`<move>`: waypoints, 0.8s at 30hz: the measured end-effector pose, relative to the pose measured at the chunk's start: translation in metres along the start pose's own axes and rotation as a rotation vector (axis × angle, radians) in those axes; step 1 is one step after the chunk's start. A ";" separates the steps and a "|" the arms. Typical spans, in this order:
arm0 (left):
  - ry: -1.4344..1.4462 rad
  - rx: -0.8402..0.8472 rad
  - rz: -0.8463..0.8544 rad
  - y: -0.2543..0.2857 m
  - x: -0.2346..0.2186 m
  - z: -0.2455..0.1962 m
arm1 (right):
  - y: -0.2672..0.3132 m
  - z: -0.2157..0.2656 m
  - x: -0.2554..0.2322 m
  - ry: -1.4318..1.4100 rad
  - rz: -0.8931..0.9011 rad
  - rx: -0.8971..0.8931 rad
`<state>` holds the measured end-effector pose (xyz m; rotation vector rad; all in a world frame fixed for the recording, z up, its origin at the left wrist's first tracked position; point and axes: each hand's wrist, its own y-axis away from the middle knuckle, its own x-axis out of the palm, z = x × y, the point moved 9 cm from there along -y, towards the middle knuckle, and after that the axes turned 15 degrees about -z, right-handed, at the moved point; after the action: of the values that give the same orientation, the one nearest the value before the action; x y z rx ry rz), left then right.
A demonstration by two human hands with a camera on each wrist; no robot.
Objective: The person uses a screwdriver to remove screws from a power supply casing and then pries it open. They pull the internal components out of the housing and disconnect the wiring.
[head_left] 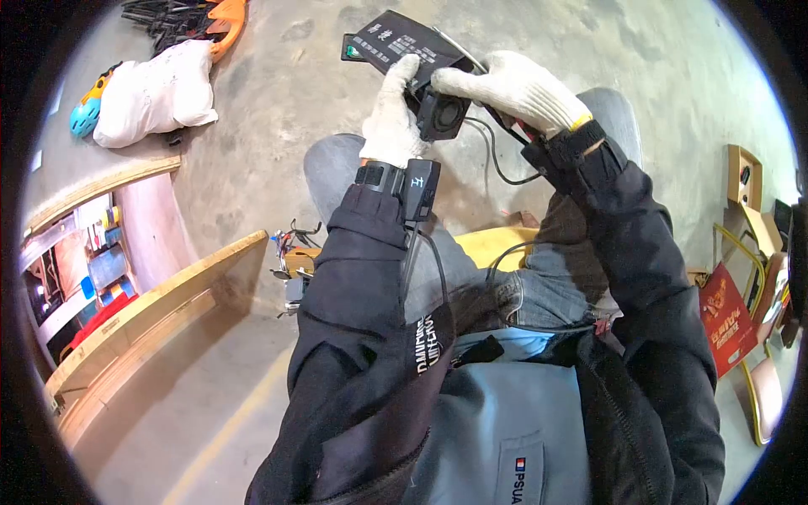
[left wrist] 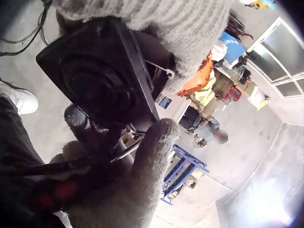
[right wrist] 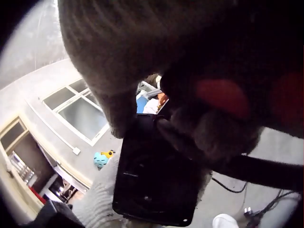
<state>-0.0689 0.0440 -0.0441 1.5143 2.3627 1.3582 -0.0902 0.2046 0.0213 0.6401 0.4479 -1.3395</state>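
A flat black case (head_left: 396, 42) with white printed lettering is held up above the knees in the head view. Joined at its near end is a square black part (head_left: 442, 114) with a round ringed face, large in the left wrist view. My gloved left hand (head_left: 394, 116) grips the case, its thumb lying on the lettered face. My gloved right hand (head_left: 530, 91) holds a screwdriver-like tool with a thin metal shaft (head_left: 454, 44) and a black-and-red handle (right wrist: 221, 97). The right thumb reaches the square part's upper edge. A small green piece (head_left: 352, 52) shows at the case's far-left corner.
A white sack (head_left: 156, 97) and a blue helmet-like object (head_left: 85, 117) lie on the floor at the upper left. Wooden boards (head_left: 160, 320) stand at the left, a red bag (head_left: 725, 320) at the right. A dark cable (head_left: 492, 156) loops below the hands.
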 end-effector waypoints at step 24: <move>-0.002 0.056 0.001 0.020 0.010 -0.015 | 0.028 -0.004 0.002 -0.312 0.039 0.391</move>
<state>-0.0666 0.0448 -0.0170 1.5293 2.4196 1.3005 -0.0622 0.2086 0.0216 0.7384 -0.0828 -1.4726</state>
